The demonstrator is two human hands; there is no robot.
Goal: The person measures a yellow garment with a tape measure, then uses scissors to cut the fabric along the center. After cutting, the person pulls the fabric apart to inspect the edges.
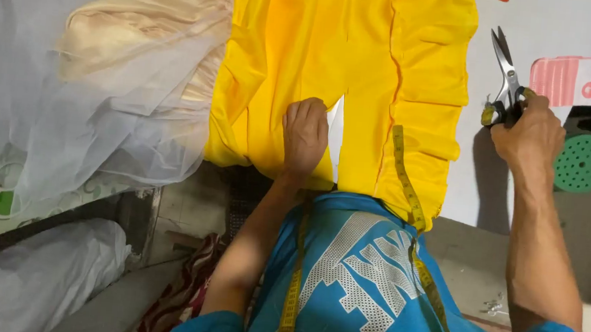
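Bright yellow fabric (298,52) lies spread on a white table (536,23), with a cut slit opening near its front edge. My left hand (304,135) rests flat on the fabric just left of the slit, fingers together, pressing it down. My right hand (526,133) is to the right of the fabric, closed around the handles of metal scissors (506,74) whose blades point up and away. A yellow tape measure (408,183) hangs from my neck and trails over the fabric's front edge.
White tulle (68,82) over cream satin (144,24) fills the left. A pink and white card (570,77) and a green perforated disc (584,163) lie to the right. A white wrapped roll (29,278) sits lower left.
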